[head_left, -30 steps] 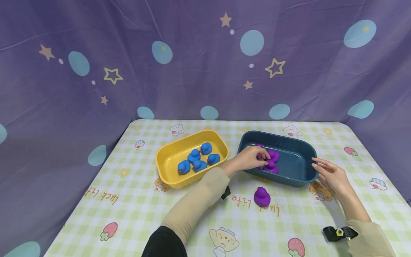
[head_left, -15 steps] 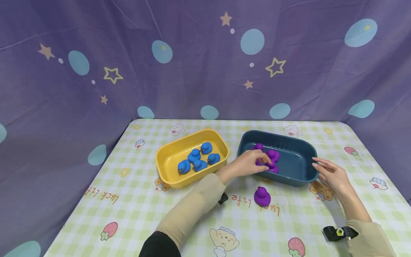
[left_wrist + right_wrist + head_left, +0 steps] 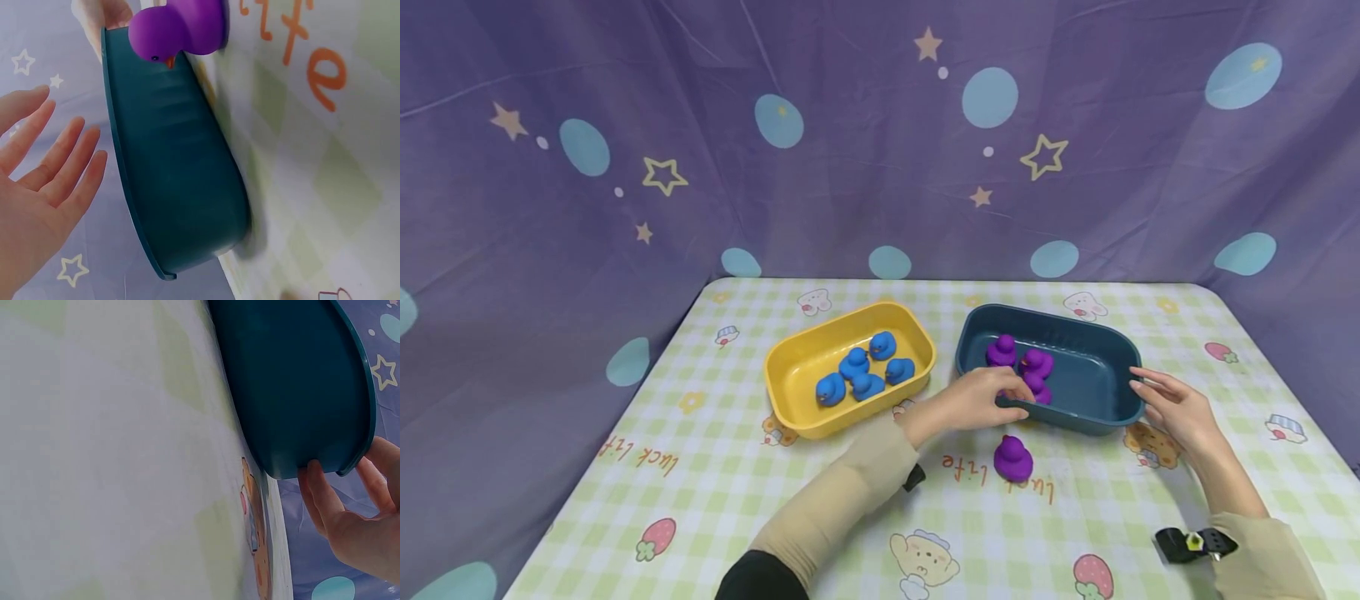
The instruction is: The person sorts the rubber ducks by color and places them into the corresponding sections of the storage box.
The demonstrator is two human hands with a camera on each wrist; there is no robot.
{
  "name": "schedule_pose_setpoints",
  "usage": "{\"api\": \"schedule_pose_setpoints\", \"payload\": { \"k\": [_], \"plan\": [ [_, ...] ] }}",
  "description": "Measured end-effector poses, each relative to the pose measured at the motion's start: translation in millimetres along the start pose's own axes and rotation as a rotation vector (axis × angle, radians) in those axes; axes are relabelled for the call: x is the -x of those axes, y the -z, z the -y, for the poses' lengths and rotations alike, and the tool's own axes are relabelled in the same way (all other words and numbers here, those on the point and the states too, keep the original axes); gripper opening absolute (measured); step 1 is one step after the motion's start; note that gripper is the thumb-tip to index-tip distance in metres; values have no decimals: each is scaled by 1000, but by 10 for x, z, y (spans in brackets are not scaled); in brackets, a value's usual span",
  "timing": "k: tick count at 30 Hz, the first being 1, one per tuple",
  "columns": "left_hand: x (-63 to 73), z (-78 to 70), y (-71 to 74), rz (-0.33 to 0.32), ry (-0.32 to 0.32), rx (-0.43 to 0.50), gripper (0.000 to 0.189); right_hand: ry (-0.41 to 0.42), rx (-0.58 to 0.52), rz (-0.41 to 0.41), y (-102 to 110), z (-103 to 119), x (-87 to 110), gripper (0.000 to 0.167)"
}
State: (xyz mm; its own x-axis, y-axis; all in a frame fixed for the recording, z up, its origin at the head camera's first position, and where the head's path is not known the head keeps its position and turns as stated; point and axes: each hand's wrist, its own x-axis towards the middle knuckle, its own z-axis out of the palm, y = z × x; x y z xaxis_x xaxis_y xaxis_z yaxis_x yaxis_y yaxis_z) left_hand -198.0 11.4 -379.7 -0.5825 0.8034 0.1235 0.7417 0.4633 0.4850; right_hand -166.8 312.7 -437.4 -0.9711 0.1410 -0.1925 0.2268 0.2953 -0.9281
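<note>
My left hand (image 3: 979,398) hovers over the near rim of a dark teal bin (image 3: 1086,375). In the left wrist view its fingers are spread, holding nothing. Purple rubber ducks lie inside the bin: one at the back left (image 3: 1002,352), one right of it (image 3: 1037,363) and one nearer (image 3: 1037,388), partly behind my fingers. Another purple duck (image 3: 1013,460) sits on the table in front. My right hand (image 3: 1176,412) touches the bin's right end; the right wrist view shows extended fingertips against the outer wall (image 3: 312,412) and others at the rim.
To the left stands a yellow bin (image 3: 793,417) with several blue rubber ducks (image 3: 865,385) in it. A green checked cloth (image 3: 715,517) with printed cartoons covers the table. Behind hangs a purple curtain (image 3: 850,192).
My left hand has drawn back from among the purple ducks toward the near rim, uncovering the back-left duck. My right hand and both bins have stayed put.
</note>
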Motion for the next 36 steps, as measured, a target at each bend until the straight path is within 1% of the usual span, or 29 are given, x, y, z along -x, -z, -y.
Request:
{"api": "schedule_pose_setpoints", "payload": {
  "k": [4,11,14,18,27,32,36],
  "plan": [
    [32,-12,-21,32,-1,-10,20,-2,6,-2,-3,1,0,54],
    [86,6,-74,56,-20,5,20,-3,10,-8,-9,10,-3,56],
    [104,11,-90,76,-7,9,20,-3,9,-8,-8,10,-3,55],
    [122,20,-114,119,13,10,22,0,11,-4,-6,11,-3,56],
    [145,32,-180,196,35,-35,26,3,15,-7,0,12,1,55],
    [152,39,-213,219,33,-59,28,6,0,-3,0,-4,-2,55],
    [154,51,-238,237,38,-59,30,5,-7,-4,-2,-30,-20,55]
  ]
}}
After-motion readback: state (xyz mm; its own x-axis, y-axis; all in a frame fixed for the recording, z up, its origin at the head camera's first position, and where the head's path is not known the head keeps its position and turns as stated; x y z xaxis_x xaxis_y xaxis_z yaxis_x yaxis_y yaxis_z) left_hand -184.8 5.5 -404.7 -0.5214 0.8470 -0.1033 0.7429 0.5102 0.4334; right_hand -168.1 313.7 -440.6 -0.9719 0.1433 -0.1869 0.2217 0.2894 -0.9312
